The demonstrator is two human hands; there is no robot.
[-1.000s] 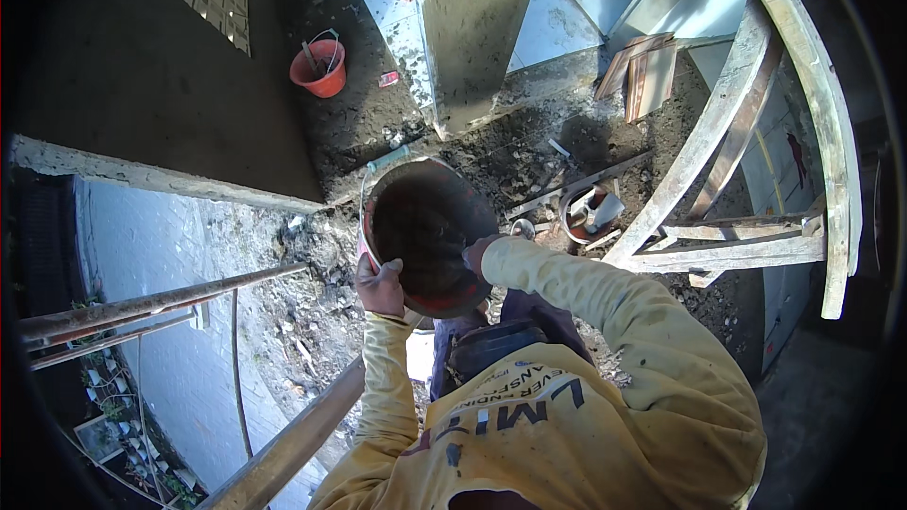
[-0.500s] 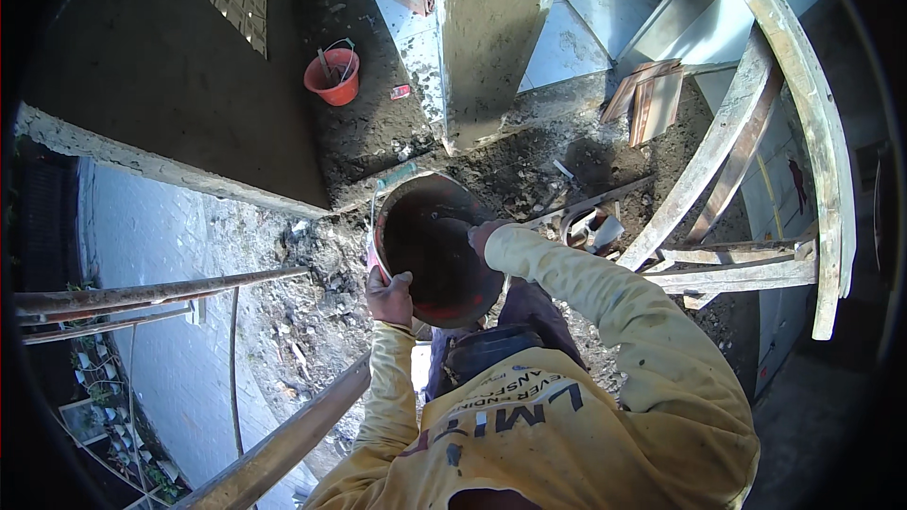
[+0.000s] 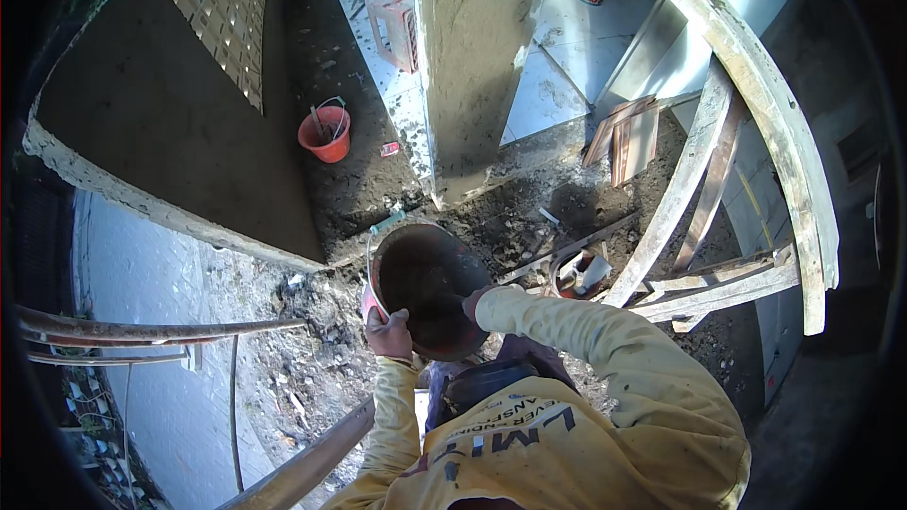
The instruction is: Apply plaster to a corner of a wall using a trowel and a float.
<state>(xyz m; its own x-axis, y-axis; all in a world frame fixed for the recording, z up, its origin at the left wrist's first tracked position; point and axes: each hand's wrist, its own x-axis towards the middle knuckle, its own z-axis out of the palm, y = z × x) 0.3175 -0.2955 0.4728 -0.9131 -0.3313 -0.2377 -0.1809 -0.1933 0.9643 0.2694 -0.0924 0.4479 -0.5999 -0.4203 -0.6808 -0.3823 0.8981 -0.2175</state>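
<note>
A large bucket (image 3: 416,269) with a dark inside and a reddish outer wall is tilted in front of my body. Its wire handle, with a teal grip (image 3: 385,223), hangs over the far left side. My left hand (image 3: 388,332) is closed on the near left rim, thumb over the edge. Across the right rim reaches my right hand (image 3: 475,304), its fingers curled in the bucket's shadowed mouth. Whatever those fingers hold is too dark to make out, and so are the bucket's contents.
A smaller orange bucket (image 3: 324,139) with a tool in it stands by the dark wall. A plastered pillar (image 3: 472,66) rises ahead. Timber framing (image 3: 685,179) crosses the right side, and a pole (image 3: 312,458) passes low left. Rubble covers the ground; wooden boards (image 3: 625,142) lie near the tiles.
My view has tilted up, so the scene sits lower in the picture. My right hand has moved toward me along the bucket's right side. My left hand keeps its hold on the rim.
</note>
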